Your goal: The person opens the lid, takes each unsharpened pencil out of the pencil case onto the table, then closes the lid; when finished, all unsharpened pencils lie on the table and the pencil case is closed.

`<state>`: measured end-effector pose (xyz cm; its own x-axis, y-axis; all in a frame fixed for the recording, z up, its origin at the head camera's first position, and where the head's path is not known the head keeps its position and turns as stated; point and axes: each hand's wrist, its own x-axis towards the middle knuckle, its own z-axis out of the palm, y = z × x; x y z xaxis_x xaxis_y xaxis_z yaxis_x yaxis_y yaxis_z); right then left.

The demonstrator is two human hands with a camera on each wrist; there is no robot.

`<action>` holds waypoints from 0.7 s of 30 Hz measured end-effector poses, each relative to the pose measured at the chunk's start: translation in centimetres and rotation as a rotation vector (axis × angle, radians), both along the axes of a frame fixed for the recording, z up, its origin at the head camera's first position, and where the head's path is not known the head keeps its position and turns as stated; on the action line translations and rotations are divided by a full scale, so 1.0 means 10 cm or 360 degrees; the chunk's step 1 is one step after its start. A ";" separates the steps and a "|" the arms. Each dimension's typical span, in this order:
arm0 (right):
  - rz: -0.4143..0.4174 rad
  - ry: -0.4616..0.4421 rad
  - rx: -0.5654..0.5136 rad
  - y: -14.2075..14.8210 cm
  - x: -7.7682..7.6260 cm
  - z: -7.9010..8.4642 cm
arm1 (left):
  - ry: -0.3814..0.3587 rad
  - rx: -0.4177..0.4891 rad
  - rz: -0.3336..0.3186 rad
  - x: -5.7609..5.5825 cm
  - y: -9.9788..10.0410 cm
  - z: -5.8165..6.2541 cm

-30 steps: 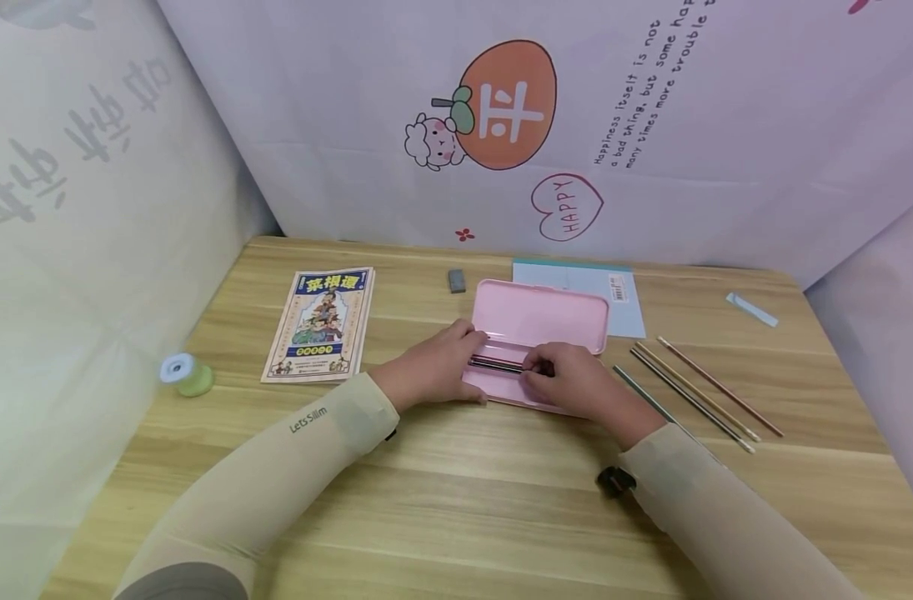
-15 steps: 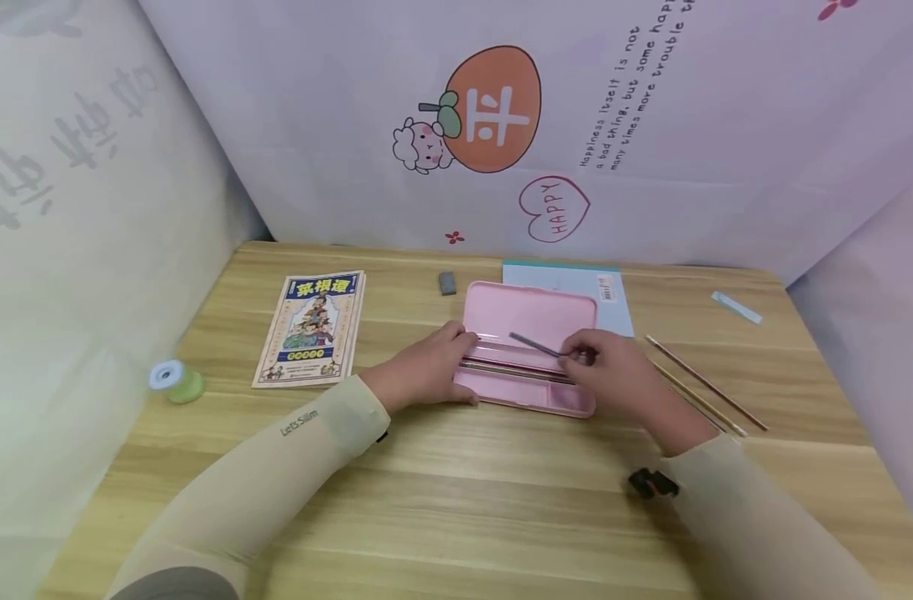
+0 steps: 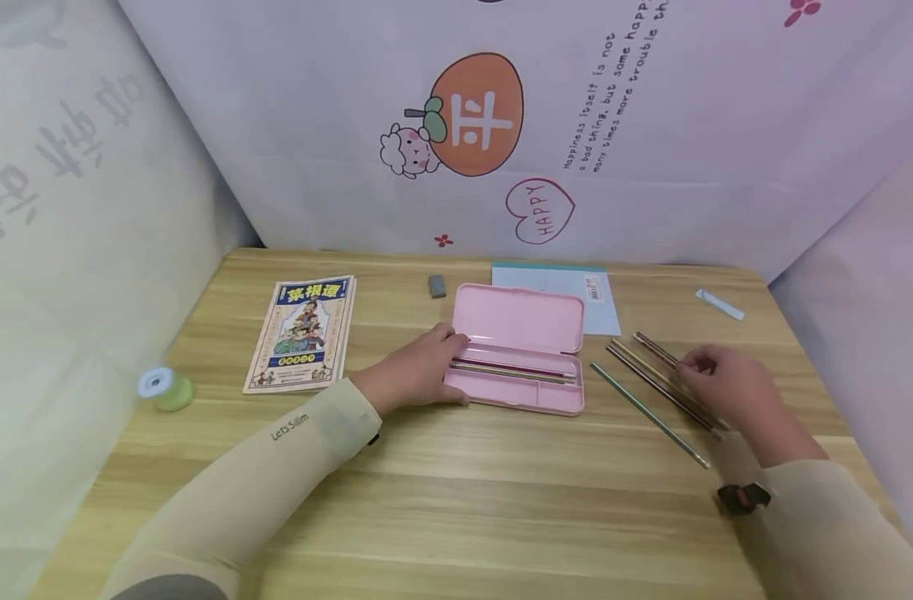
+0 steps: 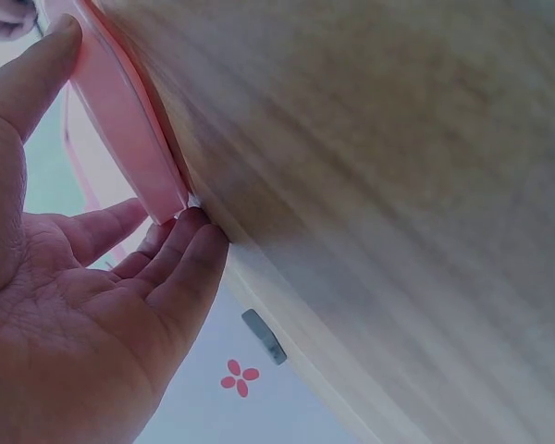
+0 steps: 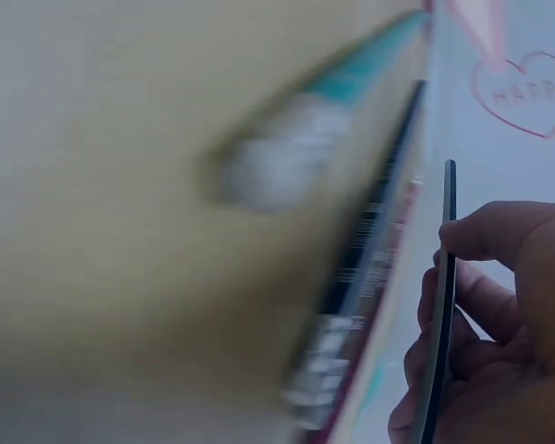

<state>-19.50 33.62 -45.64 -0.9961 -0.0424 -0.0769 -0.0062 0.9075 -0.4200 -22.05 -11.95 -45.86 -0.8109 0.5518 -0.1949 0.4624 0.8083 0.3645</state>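
Observation:
My left hand point(image 3: 418, 367) grips the left end of an open pink pencil case point(image 3: 494, 388), thumb along the front wall and fingers at the back corner. In the left wrist view, its fingertips bend against the end of the case point(image 4: 125, 120). Several pencils point(image 3: 501, 370) lie lengthwise inside. Out to the right, my right hand point(image 3: 734, 392) pinches a dark grey pencil point(image 5: 450, 203) between thumb and fingers, over the loose pencils. A green pencil point(image 3: 647, 412) lies nearest the case; a dark pencil point(image 3: 651, 380) lies beside it, partly under the hand.
Behind the case lies a pale blue notebook point(image 3: 602, 312), partly covered by the lid. A grey eraser point(image 3: 437, 287) sits to its left. Further left are an illustrated book point(image 3: 300, 333) and a small green bottle point(image 3: 167, 390). A light blue strip point(image 3: 719, 304) lies at back right.
My right hand has lifted the dark grey pencil out of the case and carried it right, over the loose pencils. My left hand keeps its grip on the case. The view has shifted slightly.

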 end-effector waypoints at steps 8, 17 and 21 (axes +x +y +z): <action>0.0090 0.0120 0.0063 -0.09 -0.05 -0.13 | -0.0015 0.0017 0.0016 0.01 -0.01 0.01; 0.0093 0.0085 0.0101 -0.16 -0.09 -0.11 | -0.0026 0.0037 0.0004 -0.01 0.00 0.02; 0.0101 0.0048 0.0114 -0.16 -0.11 -0.12 | -0.0031 0.0022 0.0010 -0.01 -0.01 0.01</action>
<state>-20.63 32.00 -46.80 -0.9935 -0.1007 -0.0520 -0.0761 0.9326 -0.3528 -22.16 -12.09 -45.78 -0.8104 0.5495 -0.2034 0.4500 0.8060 0.3845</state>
